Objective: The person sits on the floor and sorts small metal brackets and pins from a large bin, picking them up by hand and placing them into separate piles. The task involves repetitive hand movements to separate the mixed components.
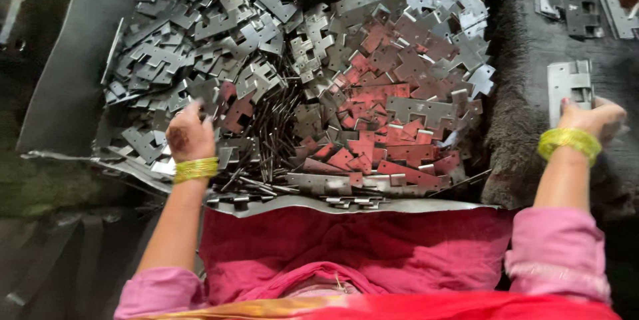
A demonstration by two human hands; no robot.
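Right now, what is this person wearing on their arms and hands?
Both hands are bare, with no gloves. The left hand and the right hand each carry a stack of thin yellow-green bangles at the wrist. Loose pink sleeves end near the elbows, leaving the forearms uncovered; the right sleeve has a paler band at its hem.

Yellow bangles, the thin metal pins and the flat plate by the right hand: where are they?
Yellow bangles (pixel 196 169): head view, on the band at the left wrist.
Metal pins (pixel 274 135): head view, middle of the dark pin bundle.
Flat plate (pixel 569 87): head view, on its upper face.
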